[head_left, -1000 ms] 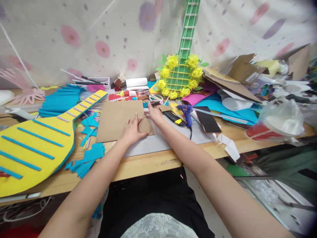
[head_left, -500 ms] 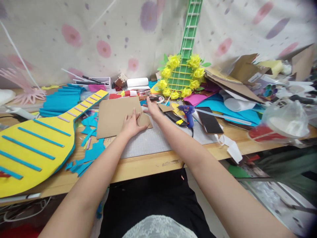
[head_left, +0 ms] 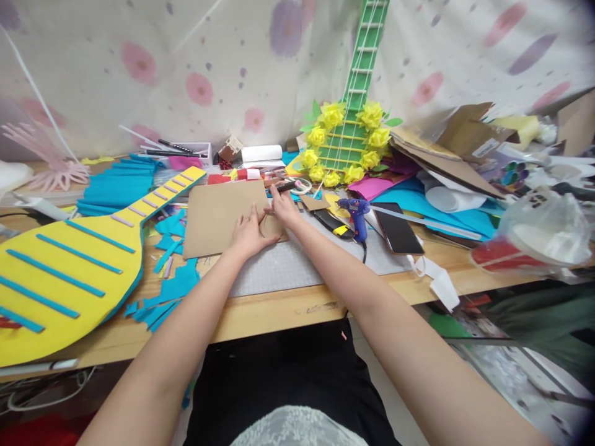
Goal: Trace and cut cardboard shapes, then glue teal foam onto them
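Note:
My left hand (head_left: pixel 248 234) lies with fingers spread on a flat brown cardboard sheet (head_left: pixel 218 207). Between its thumb and forefinger is a smaller cardboard piece with a curved edge (head_left: pixel 271 228), resting on the sheet's right part. My right hand (head_left: pixel 284 207) is closed around a dark pen (head_left: pixel 285 186), at the curved piece's upper edge; its tip is too small to make out. Under the cardboard's right side lies a grey cutting mat (head_left: pixel 279 272).
A yellow guitar-shaped craft (head_left: pixel 69 272) and blue scraps (head_left: pixel 174 291) lie left. Right of my hands are a blue glue gun (head_left: pixel 357 217), a utility knife (head_left: pixel 332 224) and a phone (head_left: pixel 398 228). Behind stands a green guitar with yellow flowers (head_left: pixel 346 142).
My right hand's fingers have drawn together around the pen and moved in at the curved piece's upper edge. My left hand stays spread on the cardboard. The view has shifted slightly.

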`<state>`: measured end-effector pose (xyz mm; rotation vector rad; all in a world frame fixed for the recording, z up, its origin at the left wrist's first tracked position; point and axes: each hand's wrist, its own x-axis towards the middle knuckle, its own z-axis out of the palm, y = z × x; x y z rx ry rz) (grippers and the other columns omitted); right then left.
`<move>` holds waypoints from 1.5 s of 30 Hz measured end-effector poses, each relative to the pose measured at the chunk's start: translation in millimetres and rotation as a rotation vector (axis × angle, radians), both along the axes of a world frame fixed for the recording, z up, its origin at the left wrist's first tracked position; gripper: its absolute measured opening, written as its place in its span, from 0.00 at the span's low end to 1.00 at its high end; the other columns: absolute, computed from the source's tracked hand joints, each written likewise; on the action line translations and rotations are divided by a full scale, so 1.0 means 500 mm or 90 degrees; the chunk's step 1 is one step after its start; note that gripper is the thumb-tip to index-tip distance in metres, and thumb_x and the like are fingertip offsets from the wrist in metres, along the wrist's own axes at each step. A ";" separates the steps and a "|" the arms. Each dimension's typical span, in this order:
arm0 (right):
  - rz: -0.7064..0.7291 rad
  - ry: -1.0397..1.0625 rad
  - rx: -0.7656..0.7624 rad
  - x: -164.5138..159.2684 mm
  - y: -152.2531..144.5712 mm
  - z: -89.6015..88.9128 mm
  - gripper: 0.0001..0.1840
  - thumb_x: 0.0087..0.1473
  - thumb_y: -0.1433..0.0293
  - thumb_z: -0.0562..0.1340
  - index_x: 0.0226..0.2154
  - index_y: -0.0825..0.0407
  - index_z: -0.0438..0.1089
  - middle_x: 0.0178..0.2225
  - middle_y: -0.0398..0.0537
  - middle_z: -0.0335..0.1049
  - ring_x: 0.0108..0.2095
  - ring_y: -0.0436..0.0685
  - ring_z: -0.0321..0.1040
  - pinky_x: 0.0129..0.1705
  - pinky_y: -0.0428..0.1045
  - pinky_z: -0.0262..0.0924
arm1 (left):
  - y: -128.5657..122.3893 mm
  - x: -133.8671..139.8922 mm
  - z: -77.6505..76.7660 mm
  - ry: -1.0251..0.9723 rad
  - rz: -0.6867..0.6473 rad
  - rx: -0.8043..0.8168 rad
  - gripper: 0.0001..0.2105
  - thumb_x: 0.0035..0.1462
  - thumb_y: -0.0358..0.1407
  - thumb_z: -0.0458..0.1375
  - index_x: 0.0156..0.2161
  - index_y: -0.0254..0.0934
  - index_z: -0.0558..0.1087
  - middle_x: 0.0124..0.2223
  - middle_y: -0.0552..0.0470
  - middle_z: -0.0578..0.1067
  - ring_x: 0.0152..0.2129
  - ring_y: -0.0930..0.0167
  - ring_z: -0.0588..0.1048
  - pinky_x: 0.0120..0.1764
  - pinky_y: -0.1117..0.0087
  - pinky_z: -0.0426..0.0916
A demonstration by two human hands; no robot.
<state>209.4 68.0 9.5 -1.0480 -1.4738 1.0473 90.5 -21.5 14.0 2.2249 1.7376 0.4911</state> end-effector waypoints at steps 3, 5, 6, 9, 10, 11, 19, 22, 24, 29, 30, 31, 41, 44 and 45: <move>-0.059 -0.053 0.083 -0.004 0.000 -0.008 0.18 0.56 0.53 0.50 0.39 0.50 0.54 0.43 0.53 0.59 0.45 0.56 0.61 0.40 0.52 0.67 | 0.000 0.000 0.000 0.014 -0.002 0.010 0.41 0.48 0.53 0.57 0.63 0.34 0.52 0.66 0.37 0.51 0.60 0.56 0.56 0.61 0.54 0.41; -0.068 -0.098 0.140 -0.003 0.002 -0.011 0.20 0.57 0.52 0.50 0.39 0.52 0.55 0.42 0.55 0.60 0.45 0.56 0.60 0.46 0.54 0.63 | -0.001 0.001 0.002 0.019 -0.005 0.017 0.39 0.49 0.53 0.57 0.61 0.35 0.54 0.66 0.37 0.52 0.59 0.56 0.59 0.61 0.53 0.42; -0.069 -0.123 0.165 -0.003 0.004 -0.012 0.20 0.57 0.53 0.49 0.39 0.53 0.55 0.41 0.55 0.60 0.45 0.56 0.61 0.48 0.54 0.61 | -0.001 0.002 0.004 0.018 -0.009 0.020 0.38 0.49 0.52 0.57 0.61 0.36 0.55 0.64 0.38 0.55 0.58 0.57 0.60 0.61 0.53 0.43; -0.072 -0.171 0.192 0.001 0.010 -0.013 0.19 0.58 0.54 0.48 0.39 0.53 0.55 0.41 0.55 0.61 0.46 0.56 0.61 0.53 0.54 0.57 | -0.002 0.001 0.007 0.024 -0.015 0.025 0.35 0.50 0.51 0.57 0.59 0.36 0.57 0.59 0.39 0.64 0.57 0.58 0.61 0.60 0.54 0.46; -0.073 -0.178 0.191 0.002 0.012 -0.012 0.19 0.59 0.54 0.48 0.39 0.53 0.55 0.41 0.56 0.61 0.46 0.56 0.61 0.53 0.54 0.57 | -0.002 0.001 0.008 0.032 -0.017 0.025 0.34 0.50 0.51 0.57 0.59 0.36 0.58 0.59 0.39 0.64 0.58 0.58 0.60 0.60 0.54 0.47; -0.072 -0.182 0.186 0.002 0.013 -0.012 0.18 0.59 0.54 0.48 0.39 0.53 0.55 0.42 0.56 0.61 0.47 0.56 0.61 0.53 0.53 0.57 | -0.002 0.001 0.009 0.044 -0.022 0.024 0.33 0.51 0.51 0.56 0.58 0.36 0.59 0.60 0.39 0.64 0.60 0.57 0.57 0.59 0.54 0.48; -0.033 -0.198 0.134 0.002 -0.005 -0.002 0.12 0.59 0.62 0.51 0.41 0.52 0.54 0.40 0.52 0.62 0.42 0.54 0.65 0.44 0.51 0.65 | -0.016 0.012 0.026 0.104 0.030 0.071 0.34 0.50 0.53 0.57 0.57 0.33 0.61 0.57 0.38 0.65 0.57 0.55 0.58 0.57 0.56 0.50; -0.021 -0.170 0.095 0.002 -0.010 -0.002 0.12 0.58 0.62 0.51 0.42 0.51 0.53 0.42 0.53 0.60 0.41 0.54 0.65 0.31 0.47 0.68 | -0.026 0.016 0.034 0.131 0.067 0.074 0.31 0.48 0.54 0.57 0.52 0.35 0.68 0.50 0.40 0.68 0.50 0.57 0.62 0.53 0.59 0.54; -0.017 -0.157 0.083 0.002 -0.011 -0.003 0.12 0.58 0.62 0.51 0.42 0.51 0.53 0.43 0.53 0.59 0.41 0.54 0.64 0.26 0.45 0.67 | -0.032 0.017 0.034 0.139 0.072 0.067 0.29 0.49 0.55 0.55 0.50 0.38 0.71 0.48 0.42 0.68 0.47 0.58 0.62 0.50 0.60 0.56; 0.009 -0.109 0.024 0.004 -0.010 0.008 0.11 0.57 0.63 0.52 0.40 0.50 0.53 0.45 0.52 0.57 0.43 0.54 0.63 0.27 0.44 0.68 | -0.042 0.019 0.028 0.165 0.095 0.066 0.31 0.51 0.58 0.51 0.54 0.42 0.69 0.44 0.41 0.67 0.46 0.57 0.62 0.48 0.60 0.56; 0.011 -0.092 -0.009 0.006 -0.009 0.014 0.10 0.57 0.63 0.52 0.40 0.50 0.53 0.44 0.52 0.58 0.42 0.53 0.63 0.27 0.45 0.68 | -0.044 0.019 0.027 0.177 0.100 0.064 0.31 0.51 0.58 0.50 0.55 0.43 0.68 0.43 0.41 0.66 0.46 0.56 0.62 0.47 0.60 0.56; 0.013 -0.079 -0.042 0.007 -0.008 0.020 0.10 0.57 0.63 0.52 0.40 0.50 0.54 0.42 0.50 0.59 0.40 0.52 0.64 0.28 0.45 0.69 | -0.045 0.020 0.027 0.190 0.103 0.062 0.32 0.52 0.59 0.48 0.56 0.43 0.67 0.43 0.41 0.66 0.46 0.56 0.62 0.47 0.60 0.55; 0.141 -0.259 -0.041 0.004 0.018 0.078 0.18 0.53 0.55 0.58 0.32 0.55 0.63 0.25 0.44 0.63 0.26 0.48 0.64 0.30 0.47 0.68 | -0.046 0.035 0.058 0.305 0.055 0.051 0.37 0.56 0.56 0.46 0.65 0.35 0.51 0.48 0.36 0.69 0.47 0.55 0.64 0.48 0.59 0.53; 0.202 -0.339 -0.003 -0.011 0.025 0.086 0.18 0.54 0.58 0.58 0.36 0.57 0.67 0.30 0.47 0.69 0.34 0.52 0.68 0.41 0.50 0.66 | -0.046 0.046 0.074 0.335 0.058 -0.005 0.35 0.56 0.55 0.45 0.62 0.32 0.58 0.51 0.34 0.68 0.49 0.54 0.63 0.49 0.59 0.52; 0.223 -0.358 0.006 -0.016 0.027 0.089 0.18 0.55 0.59 0.57 0.37 0.58 0.67 0.32 0.48 0.70 0.36 0.52 0.68 0.43 0.51 0.65 | -0.047 0.048 0.078 0.342 0.060 -0.024 0.34 0.57 0.55 0.45 0.60 0.31 0.60 0.51 0.34 0.69 0.49 0.54 0.62 0.50 0.59 0.52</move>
